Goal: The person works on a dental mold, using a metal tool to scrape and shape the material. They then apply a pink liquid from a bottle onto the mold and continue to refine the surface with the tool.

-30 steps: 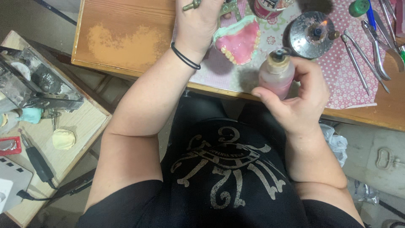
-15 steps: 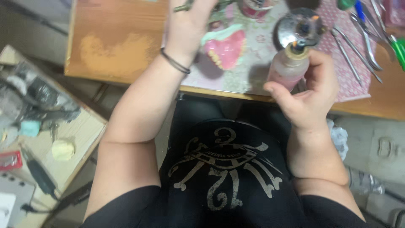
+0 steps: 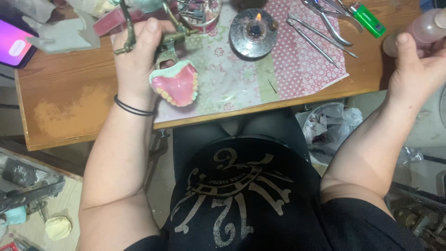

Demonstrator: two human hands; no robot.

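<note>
The pink bottle (image 3: 425, 29) at the upper right is cut off by the frame edge and partly covered by the right hand (image 3: 416, 69). The brass frame (image 3: 153, 32) is partly hidden beneath the left hand (image 3: 137, 60). The phone (image 3: 14, 46) is cropped at upper left.

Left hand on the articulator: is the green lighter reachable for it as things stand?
Probably not directly. The left hand grips the brass articulator holding the pink denture, and the lit burner stands between it and the green lighter far across.

Glowing purple-pink phone screen (image 3: 14, 46) at desk's far-left edge
</note>
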